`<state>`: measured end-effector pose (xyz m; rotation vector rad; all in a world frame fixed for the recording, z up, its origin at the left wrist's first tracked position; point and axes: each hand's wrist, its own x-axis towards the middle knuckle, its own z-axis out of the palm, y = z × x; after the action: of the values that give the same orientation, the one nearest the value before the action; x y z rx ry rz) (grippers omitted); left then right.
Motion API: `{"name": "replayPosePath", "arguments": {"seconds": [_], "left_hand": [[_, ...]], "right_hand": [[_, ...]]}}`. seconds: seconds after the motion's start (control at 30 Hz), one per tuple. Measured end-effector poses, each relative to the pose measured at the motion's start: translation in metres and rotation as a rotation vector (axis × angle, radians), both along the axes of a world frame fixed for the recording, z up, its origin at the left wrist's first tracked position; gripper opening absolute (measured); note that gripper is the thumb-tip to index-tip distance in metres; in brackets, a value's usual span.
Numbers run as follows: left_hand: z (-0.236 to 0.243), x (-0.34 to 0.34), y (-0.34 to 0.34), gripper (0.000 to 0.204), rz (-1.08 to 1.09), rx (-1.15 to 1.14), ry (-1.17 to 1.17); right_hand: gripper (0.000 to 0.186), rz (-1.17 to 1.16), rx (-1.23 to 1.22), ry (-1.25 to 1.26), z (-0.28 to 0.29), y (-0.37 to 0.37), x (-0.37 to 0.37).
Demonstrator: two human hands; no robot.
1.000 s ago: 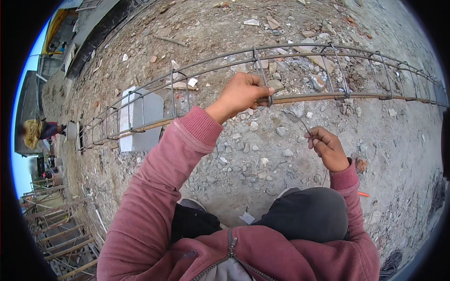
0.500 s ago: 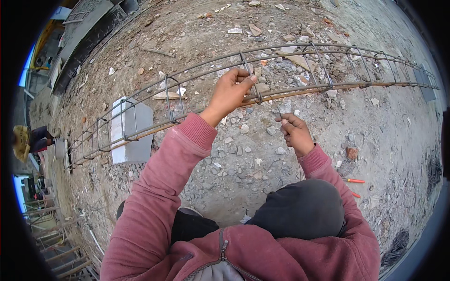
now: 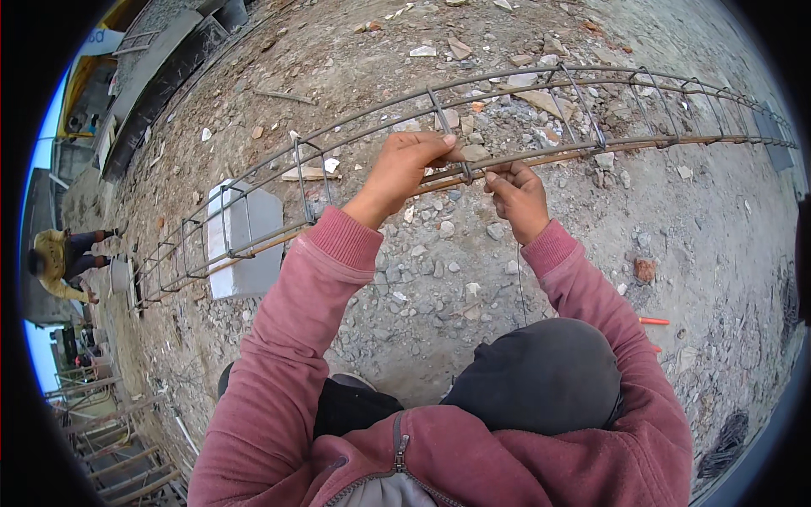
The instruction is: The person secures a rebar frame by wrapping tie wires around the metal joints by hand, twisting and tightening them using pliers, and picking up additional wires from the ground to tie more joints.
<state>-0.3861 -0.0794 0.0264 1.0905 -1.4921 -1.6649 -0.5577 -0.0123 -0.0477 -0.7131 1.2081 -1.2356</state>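
Note:
A long rebar cage [image 3: 562,152] of thin steel bars and square stirrups runs across in front of me. My left hand [image 3: 401,173] is closed at one stirrup [image 3: 436,108], thumb and index finger pinching it near the lower bars. Just right of that stirrup's lower corner, my right hand [image 3: 519,203] is pinched together below the bars, its fingertips close to them. From it a thin dark tie wire [image 3: 520,283] hangs toward my knee. The wire's end between my fingertips is too small to make out.
A pale block [image 3: 245,237] sits under the cage's left part. Red-handled pliers [image 3: 654,321] lie partly hidden by my right sleeve. Beyond them are a brick piece [image 3: 644,270] and a dark wire bundle [image 3: 725,444]. Rubble covers the ground. Another person [image 3: 63,262] is at far left.
My right hand has moved up and slightly left to the bars with the wire. My left hand has shifted slightly down and left at the stirrup. The other person shows more fully.

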Motion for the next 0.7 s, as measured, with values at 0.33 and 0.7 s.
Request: {"name": "replayPosePath", "arguments": {"seconds": [0.33, 0.7], "left_hand": [[-0.001, 0.009, -0.018, 0.027, -0.346, 0.083, -0.291], [-0.008, -0.018, 0.025, 0.025, -0.076, -0.694, -1.191]], "right_hand": [[0.012, 0.141, -0.049, -0.083, 0.006, -0.014, 0.000], [0.014, 0.128, -0.061, -0.154, -0.002, -0.016, -0.001]]}}
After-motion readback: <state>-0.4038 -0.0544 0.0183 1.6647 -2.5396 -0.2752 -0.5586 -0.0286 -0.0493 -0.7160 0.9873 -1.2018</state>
